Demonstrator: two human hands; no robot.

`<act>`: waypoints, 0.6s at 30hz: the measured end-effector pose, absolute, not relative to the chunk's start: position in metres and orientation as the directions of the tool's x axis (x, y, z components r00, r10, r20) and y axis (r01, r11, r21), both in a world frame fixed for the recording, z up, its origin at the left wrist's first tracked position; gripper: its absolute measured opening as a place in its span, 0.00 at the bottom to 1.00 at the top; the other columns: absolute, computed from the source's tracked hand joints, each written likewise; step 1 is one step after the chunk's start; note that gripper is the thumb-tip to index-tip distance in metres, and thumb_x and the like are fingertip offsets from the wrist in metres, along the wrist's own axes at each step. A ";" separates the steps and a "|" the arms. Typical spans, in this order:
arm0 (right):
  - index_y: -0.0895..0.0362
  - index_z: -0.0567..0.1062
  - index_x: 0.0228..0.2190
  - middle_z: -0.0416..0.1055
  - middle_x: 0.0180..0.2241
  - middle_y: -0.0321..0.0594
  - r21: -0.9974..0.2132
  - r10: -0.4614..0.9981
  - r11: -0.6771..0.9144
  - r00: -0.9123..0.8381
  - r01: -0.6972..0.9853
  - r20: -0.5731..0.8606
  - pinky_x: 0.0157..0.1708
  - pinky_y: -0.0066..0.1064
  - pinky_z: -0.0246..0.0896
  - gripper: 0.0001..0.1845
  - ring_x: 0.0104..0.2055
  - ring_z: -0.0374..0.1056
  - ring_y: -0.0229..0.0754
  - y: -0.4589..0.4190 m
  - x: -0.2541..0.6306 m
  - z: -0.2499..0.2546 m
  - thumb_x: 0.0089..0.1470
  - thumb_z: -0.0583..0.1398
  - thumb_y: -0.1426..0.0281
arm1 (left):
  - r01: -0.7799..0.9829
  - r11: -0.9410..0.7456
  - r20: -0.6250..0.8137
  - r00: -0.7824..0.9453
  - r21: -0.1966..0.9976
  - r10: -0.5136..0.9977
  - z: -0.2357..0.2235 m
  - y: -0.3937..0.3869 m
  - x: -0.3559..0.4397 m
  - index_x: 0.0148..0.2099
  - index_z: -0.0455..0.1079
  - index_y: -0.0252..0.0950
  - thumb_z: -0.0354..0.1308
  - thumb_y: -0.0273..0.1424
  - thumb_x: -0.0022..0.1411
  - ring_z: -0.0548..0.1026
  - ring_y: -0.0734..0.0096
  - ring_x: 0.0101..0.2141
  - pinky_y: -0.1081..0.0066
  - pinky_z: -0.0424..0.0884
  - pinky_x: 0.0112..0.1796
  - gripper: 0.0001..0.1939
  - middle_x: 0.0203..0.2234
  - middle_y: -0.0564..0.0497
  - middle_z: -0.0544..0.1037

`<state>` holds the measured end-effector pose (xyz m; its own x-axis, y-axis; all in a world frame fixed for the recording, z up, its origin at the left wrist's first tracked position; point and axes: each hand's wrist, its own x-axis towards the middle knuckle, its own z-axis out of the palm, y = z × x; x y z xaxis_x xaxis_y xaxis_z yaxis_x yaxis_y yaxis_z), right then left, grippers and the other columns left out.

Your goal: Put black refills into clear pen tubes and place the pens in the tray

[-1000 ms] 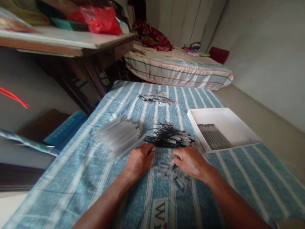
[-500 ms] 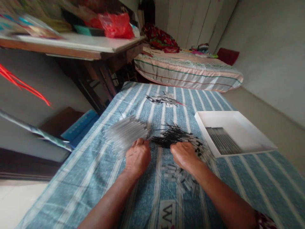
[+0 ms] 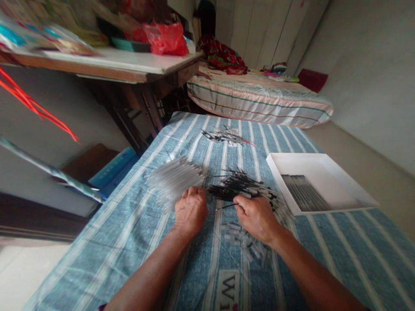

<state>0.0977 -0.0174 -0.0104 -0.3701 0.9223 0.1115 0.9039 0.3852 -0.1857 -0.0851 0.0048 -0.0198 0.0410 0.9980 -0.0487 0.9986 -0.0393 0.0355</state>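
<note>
My left hand (image 3: 191,209) is closed at the lower right edge of a pile of clear, tube-like pen barrels (image 3: 177,177); what its fingers hold is hidden. My right hand (image 3: 256,216) pinches a thin black pen refill (image 3: 228,207), whose pale tip points left toward my other hand. Just beyond the right hand lies a loose heap of black and grey pen refills (image 3: 240,183). Small translucent cap-like pieces (image 3: 244,237) are scattered below that hand on the striped cloth.
A white box (image 3: 343,172) at the right holds a row of slim grey sticks (image 3: 304,192). Farther back on the striped cloth (image 3: 136,242) lies a small bunch of thin sticks (image 3: 225,135). A side table (image 3: 129,62) stands at the left, a bed (image 3: 259,93) behind.
My right hand has turned and drawn slightly back from the heap, with a black pen refill now showing in its fingers. My left hand stays beside the clear barrels.
</note>
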 end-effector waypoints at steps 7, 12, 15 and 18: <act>0.55 0.74 0.31 0.75 0.22 0.35 -0.198 0.919 0.384 -0.354 0.902 0.172 0.26 0.27 0.48 0.11 0.26 0.71 0.37 -0.027 0.110 -0.014 0.55 0.51 0.73 | 0.995 -0.101 0.009 0.101 -0.022 0.995 -0.018 0.004 -0.087 0.37 0.71 0.32 0.44 0.24 0.59 0.70 0.57 0.39 0.64 0.66 0.35 0.14 0.35 0.42 0.71; 0.54 0.75 0.31 0.76 0.23 0.36 -0.186 0.922 0.373 -0.340 0.909 0.188 0.26 0.27 0.48 0.11 0.26 0.72 0.38 -0.029 0.118 -0.017 0.54 0.52 0.73 | 0.989 -0.138 -0.004 0.138 -0.052 0.990 -0.018 0.003 -0.084 0.35 0.73 0.31 0.41 0.20 0.58 0.70 0.56 0.39 0.63 0.65 0.35 0.17 0.35 0.40 0.73; 0.54 0.75 0.32 0.76 0.24 0.36 -0.174 0.927 0.358 -0.326 0.917 0.188 0.26 0.28 0.48 0.11 0.27 0.72 0.39 -0.029 0.122 -0.017 0.54 0.53 0.72 | 0.985 -0.162 0.009 0.163 -0.060 0.987 -0.018 0.002 -0.083 0.35 0.73 0.30 0.41 0.19 0.58 0.70 0.55 0.39 0.62 0.65 0.36 0.18 0.35 0.39 0.73; 0.54 0.76 0.33 0.77 0.25 0.36 -0.170 0.929 0.351 -0.320 0.921 0.186 0.26 0.27 0.48 0.11 0.27 0.72 0.39 -0.030 0.124 -0.015 0.54 0.53 0.72 | 0.981 -0.183 -0.019 0.182 -0.065 0.983 -0.015 0.002 -0.083 0.36 0.73 0.30 0.41 0.20 0.58 0.70 0.54 0.40 0.62 0.65 0.36 0.18 0.36 0.39 0.73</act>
